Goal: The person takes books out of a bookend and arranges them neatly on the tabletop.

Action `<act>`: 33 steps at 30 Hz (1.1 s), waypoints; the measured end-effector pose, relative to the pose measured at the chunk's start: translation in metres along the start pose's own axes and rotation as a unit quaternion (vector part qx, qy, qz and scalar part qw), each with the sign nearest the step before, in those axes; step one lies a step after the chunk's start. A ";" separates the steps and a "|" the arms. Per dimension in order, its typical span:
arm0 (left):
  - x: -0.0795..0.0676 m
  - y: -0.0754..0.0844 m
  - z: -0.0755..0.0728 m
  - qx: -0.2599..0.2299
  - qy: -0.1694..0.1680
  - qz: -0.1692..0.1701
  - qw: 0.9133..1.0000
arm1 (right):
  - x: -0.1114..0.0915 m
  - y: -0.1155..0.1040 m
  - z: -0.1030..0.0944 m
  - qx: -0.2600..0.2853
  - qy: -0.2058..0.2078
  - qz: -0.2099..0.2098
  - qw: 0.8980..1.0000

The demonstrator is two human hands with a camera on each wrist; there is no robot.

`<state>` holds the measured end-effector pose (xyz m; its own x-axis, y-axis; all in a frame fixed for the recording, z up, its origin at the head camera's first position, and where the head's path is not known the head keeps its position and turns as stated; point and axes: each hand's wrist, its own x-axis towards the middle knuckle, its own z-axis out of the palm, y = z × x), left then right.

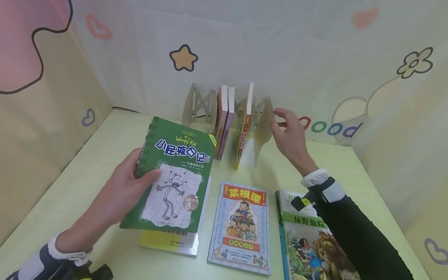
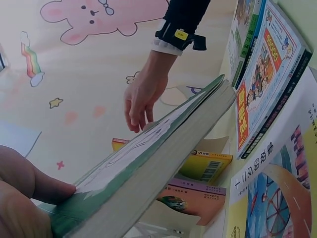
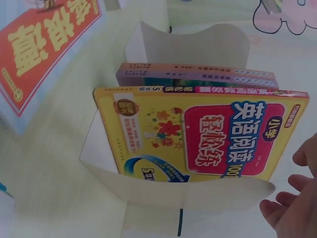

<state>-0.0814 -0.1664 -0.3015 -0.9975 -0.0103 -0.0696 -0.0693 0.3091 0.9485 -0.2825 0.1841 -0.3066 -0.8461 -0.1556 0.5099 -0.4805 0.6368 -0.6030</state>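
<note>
My left hand [image 1: 117,190] grips a green comic diary book [image 1: 180,149] by its left edge, thumb on the front cover, above the table. The left wrist view shows its page edges, tilted. My right hand [image 1: 292,142] is at the right end plate of a pale expandable book rack [image 1: 266,120], fingers loosely bent beside the plate's edge and holding nothing. Inside the rack, a yellow English reading book [image 3: 148,129] leans near that end. Two thinner books, one orange [image 1: 219,130] and one purple [image 1: 228,130], stand together left of it.
A yellow-and-white book [image 1: 169,241] lies partly under the held book's outline. An orange-and-blue comic-style book [image 1: 239,229] lies in the middle front, and a green-titled storybook [image 1: 308,233] lies under my right forearm. A printed cloth wall [image 1: 280,50] rises behind the table.
</note>
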 end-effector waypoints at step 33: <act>0.003 0.006 -0.043 -0.088 -0.030 -0.058 0.994 | -0.001 0.025 0.010 -0.047 -0.086 -0.064 0.993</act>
<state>-0.0852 -0.2050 -0.2826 -0.9808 0.0220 -0.1939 -0.1891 0.1385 0.9721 -0.2961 0.1925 -0.3289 -0.8104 -0.3616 0.4609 -0.5696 0.6703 -0.4757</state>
